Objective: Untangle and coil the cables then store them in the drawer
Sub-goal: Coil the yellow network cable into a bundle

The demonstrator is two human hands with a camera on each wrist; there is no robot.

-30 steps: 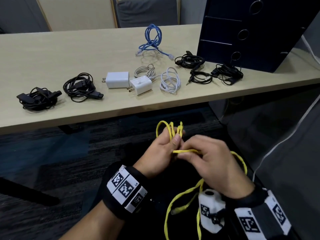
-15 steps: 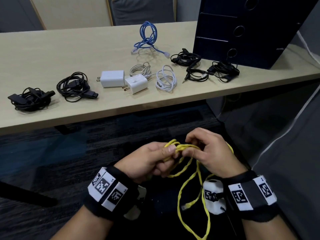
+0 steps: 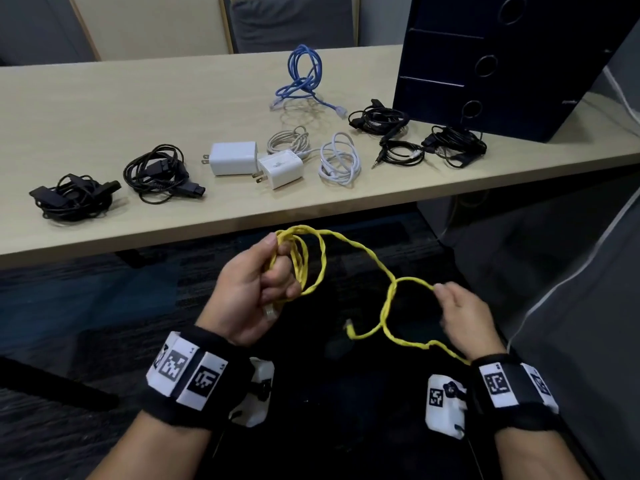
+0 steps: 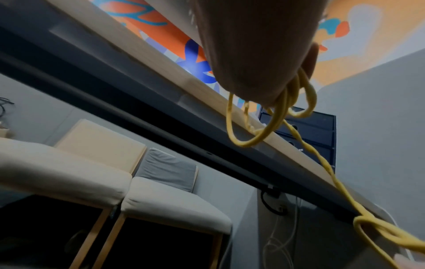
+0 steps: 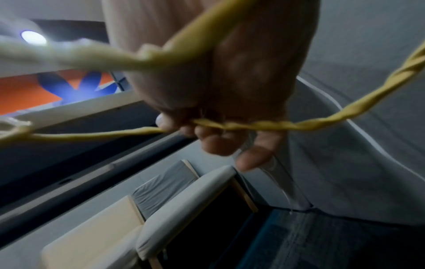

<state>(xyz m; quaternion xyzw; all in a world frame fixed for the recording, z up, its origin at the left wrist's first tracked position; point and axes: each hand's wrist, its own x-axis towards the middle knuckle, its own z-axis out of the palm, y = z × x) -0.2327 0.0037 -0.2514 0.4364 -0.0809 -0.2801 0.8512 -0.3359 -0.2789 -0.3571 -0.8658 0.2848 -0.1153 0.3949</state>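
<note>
A twisted yellow cable stretches between my two hands in front of the table edge. My left hand grips a bundle of its loops, with a clear plug showing under the palm. My right hand pinches the cable farther along, where it forms a small loop. The other plug end dangles below that loop. A dark blue drawer unit with round pulls stands on the table at the right, all drawers closed.
On the wooden table lie a blue cable, two white chargers, a white cable coil and several black cable bundles. Chairs stand behind the table.
My hands have moved apart. The left rose with the coiled loops; the right drew a length of yellow cable out to the right.
</note>
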